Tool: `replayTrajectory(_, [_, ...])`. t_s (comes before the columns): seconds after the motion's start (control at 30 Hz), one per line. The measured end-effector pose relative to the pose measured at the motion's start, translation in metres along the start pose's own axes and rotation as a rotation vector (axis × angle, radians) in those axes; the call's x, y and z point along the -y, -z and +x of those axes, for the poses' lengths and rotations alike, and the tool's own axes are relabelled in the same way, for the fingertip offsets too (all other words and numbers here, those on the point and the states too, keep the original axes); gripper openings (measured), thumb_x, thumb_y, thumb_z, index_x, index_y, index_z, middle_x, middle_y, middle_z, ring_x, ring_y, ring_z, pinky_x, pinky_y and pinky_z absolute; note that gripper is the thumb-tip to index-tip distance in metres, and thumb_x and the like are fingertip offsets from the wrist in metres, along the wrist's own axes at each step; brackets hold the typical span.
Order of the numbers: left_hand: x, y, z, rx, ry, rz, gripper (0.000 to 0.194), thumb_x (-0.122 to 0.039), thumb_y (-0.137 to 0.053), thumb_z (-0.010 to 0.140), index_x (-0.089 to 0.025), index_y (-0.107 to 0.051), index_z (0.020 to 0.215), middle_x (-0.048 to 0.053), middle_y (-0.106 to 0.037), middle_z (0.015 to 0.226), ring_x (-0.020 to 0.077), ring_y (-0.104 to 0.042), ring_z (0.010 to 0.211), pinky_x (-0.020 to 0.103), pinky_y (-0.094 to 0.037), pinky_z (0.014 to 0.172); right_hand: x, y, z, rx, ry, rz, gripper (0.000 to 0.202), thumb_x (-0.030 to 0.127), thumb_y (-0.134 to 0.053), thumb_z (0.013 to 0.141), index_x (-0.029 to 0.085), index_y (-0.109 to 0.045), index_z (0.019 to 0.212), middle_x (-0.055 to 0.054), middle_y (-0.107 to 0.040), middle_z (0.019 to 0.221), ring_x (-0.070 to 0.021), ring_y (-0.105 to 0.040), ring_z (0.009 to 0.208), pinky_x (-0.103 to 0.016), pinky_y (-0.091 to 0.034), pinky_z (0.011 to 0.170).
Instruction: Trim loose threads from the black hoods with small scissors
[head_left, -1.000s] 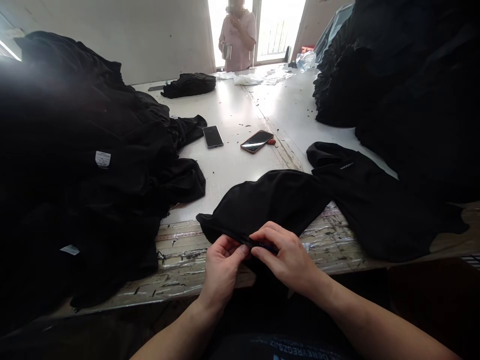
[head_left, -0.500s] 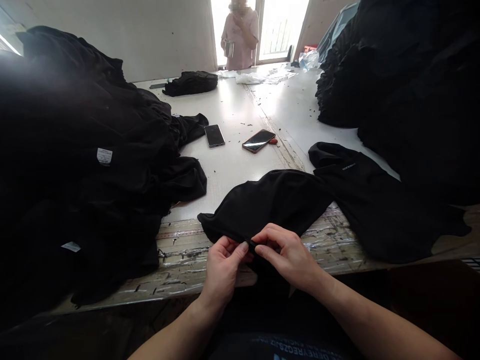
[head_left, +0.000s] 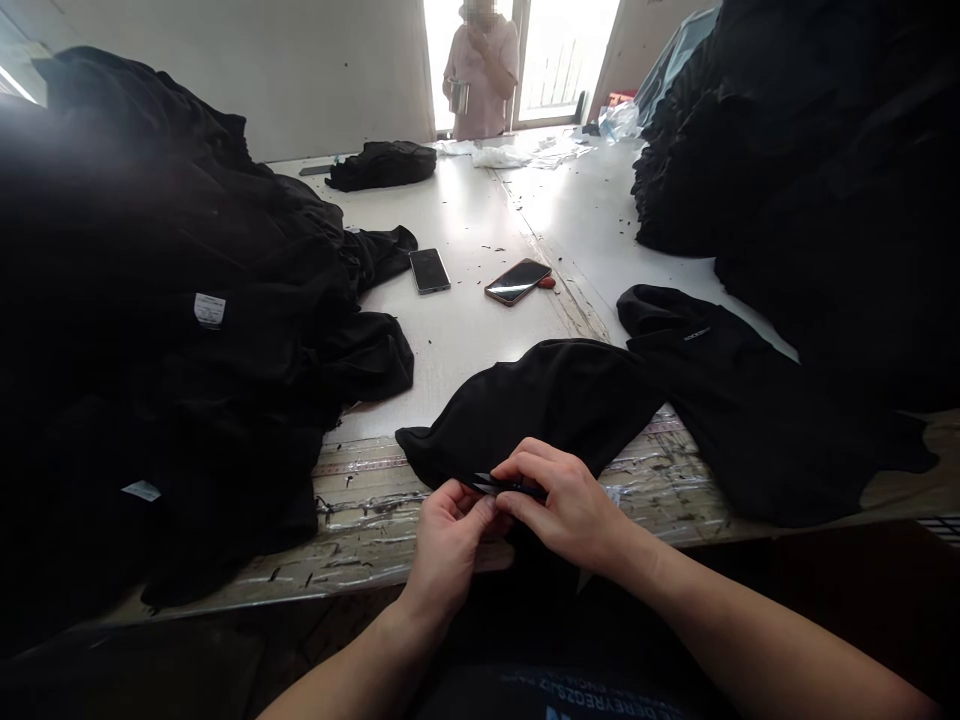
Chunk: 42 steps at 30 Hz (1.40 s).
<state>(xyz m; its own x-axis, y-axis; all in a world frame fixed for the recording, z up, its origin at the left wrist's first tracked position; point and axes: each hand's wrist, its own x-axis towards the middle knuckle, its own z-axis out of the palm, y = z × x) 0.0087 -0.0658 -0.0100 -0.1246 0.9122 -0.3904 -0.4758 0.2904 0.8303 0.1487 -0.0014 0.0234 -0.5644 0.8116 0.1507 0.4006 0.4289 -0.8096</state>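
Note:
A black garment (head_left: pixel 555 395) lies spread over the table's front edge, its near part hanging toward me. My left hand (head_left: pixel 450 535) is closed on its near edge, pinching the cloth between thumb and fingers. In my right hand (head_left: pixel 566 505) is a small pair of thread snips (head_left: pixel 487 482). Their pointed metal blades lie at the cloth, right by my left fingertips. My right fingers cover most of the handles. The two hands almost touch.
Black garments are heaped on the left (head_left: pixel 262 330) and in a tall stack (head_left: pixel 810 180) on the right. Farther back on the table (head_left: pixel 465 330) lie a silver-edged phone (head_left: pixel 429 271) and an orange-edged phone (head_left: pixel 517 282). A person (head_left: pixel 484 75) with a metal cup stands at the far end.
My right hand has shifted slightly left, toward my left fingertips. The blades of the snips now show between the hands. My left hand keeps its pinch on the cloth.

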Motion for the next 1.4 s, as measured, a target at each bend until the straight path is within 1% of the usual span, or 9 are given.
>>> replayTrajectory(0.17, [-0.0021,-0.0015,-0.0003,0.001,0.003,0.009,0.022,-0.028,-0.076,0.071,-0.012,-0.067,0.083,0.002,-0.068,0.071,0.0107,-0.062,0.062,0.021,-0.051,0.061,-0.0007,-0.0001,0.002,0.007,-0.016,0.034,0.009,0.012,-0.06,0.078,0.018,-0.066,0.08,-0.002,-0.06,0.078,-0.0121,-0.056,0.067,-0.025,-0.047,0.061])
replayTrajectory(0.33, [-0.0042,0.0012,0.0002,0.013,-0.006,0.014,0.025,-0.031,-0.073,0.075,-0.013,-0.065,0.091,0.004,-0.069,0.077,0.0135,-0.065,0.066,0.023,-0.053,0.062,-0.0017,0.0013,0.0029,0.02,-0.042,0.04,0.011,0.012,-0.058,0.079,0.019,-0.066,0.077,-0.001,-0.06,0.075,-0.0116,-0.056,0.065,-0.024,-0.046,0.059])
replayTrajectory(0.4, [-0.0048,0.0037,0.0004,-0.001,-0.018,0.01,0.025,-0.033,-0.072,0.076,-0.013,-0.064,0.09,0.004,-0.069,0.077,0.0136,-0.065,0.065,0.024,-0.053,0.061,-0.0023,0.0014,0.0029,0.023,-0.044,0.039,0.01,0.012,-0.059,0.078,0.019,-0.066,0.078,-0.001,-0.06,0.076,-0.0119,-0.056,0.065,-0.024,-0.046,0.059])
replayTrajectory(0.53, [-0.006,0.0065,0.0,-0.003,-0.033,-0.005,0.022,-0.03,-0.073,0.075,-0.012,-0.066,0.086,0.004,-0.068,0.075,0.0122,-0.064,0.064,0.023,-0.053,0.062,-0.0032,0.0009,0.0025,0.002,-0.008,0.027,0.013,0.012,-0.062,0.076,0.018,-0.067,0.086,-0.002,-0.059,0.08,-0.0131,-0.056,0.069,-0.025,-0.046,0.061])
replayTrajectory(0.73, [-0.004,0.0051,0.0006,0.0,-0.012,-0.024,0.022,-0.029,-0.074,0.074,-0.012,-0.068,0.085,0.005,-0.07,0.073,0.0128,-0.065,0.066,0.023,-0.053,0.064,-0.0008,0.0001,0.004,0.021,0.059,-0.02,0.016,0.01,-0.062,0.075,0.019,-0.066,0.088,-0.003,-0.058,0.084,-0.0133,-0.056,0.07,-0.026,-0.048,0.063])
replayTrajectory(1.03, [-0.0009,0.0042,0.0009,-0.008,0.004,-0.039,0.023,-0.029,-0.077,0.071,-0.012,-0.068,0.083,0.004,-0.069,0.071,0.0122,-0.064,0.063,0.023,-0.052,0.063,0.0032,0.002,0.0092,0.065,-0.016,-0.024,0.01,0.009,-0.062,0.076,0.017,-0.067,0.078,-0.002,-0.059,0.076,-0.0123,-0.056,0.067,-0.024,-0.045,0.06])
replayTrajectory(1.17, [-0.0036,0.0032,0.0001,0.005,0.009,-0.042,0.023,-0.03,-0.073,0.075,-0.012,-0.065,0.086,0.004,-0.069,0.074,0.0132,-0.066,0.064,0.024,-0.053,0.061,0.002,0.0023,0.0088,0.069,-0.049,0.002,0.01,0.009,-0.061,0.076,0.018,-0.067,0.077,-0.001,-0.059,0.074,-0.0117,-0.056,0.065,-0.023,-0.045,0.058])
replayTrajectory(1.27, [-0.0063,0.0034,-0.0005,-0.009,0.005,-0.045,0.022,-0.03,-0.07,0.077,-0.013,-0.062,0.087,0.004,-0.069,0.077,0.0138,-0.066,0.064,0.024,-0.054,0.059,0.0009,0.002,0.0084,0.073,-0.061,0.023,0.01,0.01,-0.06,0.077,0.018,-0.066,0.076,-0.001,-0.059,0.074,-0.0114,-0.056,0.064,-0.023,-0.044,0.056])
replayTrajectory(1.4, [-0.0072,0.005,-0.0012,-0.025,-0.019,-0.025,0.021,-0.029,-0.07,0.078,-0.012,-0.062,0.086,0.003,-0.068,0.077,0.0128,-0.066,0.064,0.023,-0.054,0.059,0.0003,0.0016,0.0081,0.056,-0.041,0.024,0.011,0.009,-0.06,0.077,0.018,-0.066,0.076,-0.001,-0.058,0.074,-0.0116,-0.056,0.065,-0.023,-0.046,0.059])
